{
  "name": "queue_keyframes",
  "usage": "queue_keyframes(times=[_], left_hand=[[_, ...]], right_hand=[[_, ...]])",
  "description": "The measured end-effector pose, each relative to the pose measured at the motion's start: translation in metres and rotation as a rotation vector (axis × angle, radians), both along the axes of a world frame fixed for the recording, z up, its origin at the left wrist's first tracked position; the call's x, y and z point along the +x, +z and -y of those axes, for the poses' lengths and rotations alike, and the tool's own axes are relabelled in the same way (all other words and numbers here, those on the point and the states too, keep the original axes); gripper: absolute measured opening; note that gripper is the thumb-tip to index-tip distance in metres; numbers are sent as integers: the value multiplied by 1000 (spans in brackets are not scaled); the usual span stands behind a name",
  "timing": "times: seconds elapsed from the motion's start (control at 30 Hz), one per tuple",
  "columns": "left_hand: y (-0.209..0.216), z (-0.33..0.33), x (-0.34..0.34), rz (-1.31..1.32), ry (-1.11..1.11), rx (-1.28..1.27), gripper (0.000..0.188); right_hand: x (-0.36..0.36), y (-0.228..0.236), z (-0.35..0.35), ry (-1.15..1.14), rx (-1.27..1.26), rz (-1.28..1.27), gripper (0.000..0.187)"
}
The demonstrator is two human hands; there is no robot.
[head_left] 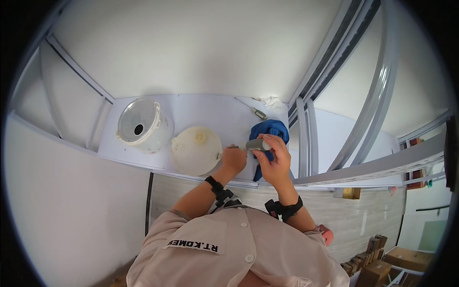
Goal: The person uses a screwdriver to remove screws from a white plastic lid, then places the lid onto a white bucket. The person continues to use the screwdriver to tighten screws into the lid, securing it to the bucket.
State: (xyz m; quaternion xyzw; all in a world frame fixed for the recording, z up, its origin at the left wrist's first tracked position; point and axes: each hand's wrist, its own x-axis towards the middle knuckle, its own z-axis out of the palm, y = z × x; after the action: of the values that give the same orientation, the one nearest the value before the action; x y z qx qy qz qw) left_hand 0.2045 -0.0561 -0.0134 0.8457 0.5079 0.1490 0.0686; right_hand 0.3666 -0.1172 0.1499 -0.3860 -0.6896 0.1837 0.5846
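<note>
Both forearms reach forward: right hand point(273, 160) wraps grey handle point(257, 144), left hand point(234, 160) pinches its metal tip point(233, 147).

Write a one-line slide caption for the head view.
Both hands grip a grey tool beside a blue cloth and white pot.

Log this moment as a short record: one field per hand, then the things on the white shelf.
left hand: left hand closed on the thin end of a tool, beside the cream lid
right hand: right hand wrapped around the grey handle
under the hands: blue cloth
shelf: white shelf
pot: white pot, tipped on its side
lid: cream lid
far back: small metal tool, crumpled white scrap
</note>
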Motion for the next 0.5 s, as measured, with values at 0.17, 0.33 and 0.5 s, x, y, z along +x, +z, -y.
queue_keyframes(times=[0.17,0.33,0.5], left_hand=[[11,5,-3,68,-24,-41,12],[56,14,-14,144,27,-4,19],[87,22,-56,291,127,63,17]], right_hand=[[0,0,0,-22,22,-34,48],[-3,1,-6,-67,111,-95,48],[-17,6,-20,-44,281,-247,50]])
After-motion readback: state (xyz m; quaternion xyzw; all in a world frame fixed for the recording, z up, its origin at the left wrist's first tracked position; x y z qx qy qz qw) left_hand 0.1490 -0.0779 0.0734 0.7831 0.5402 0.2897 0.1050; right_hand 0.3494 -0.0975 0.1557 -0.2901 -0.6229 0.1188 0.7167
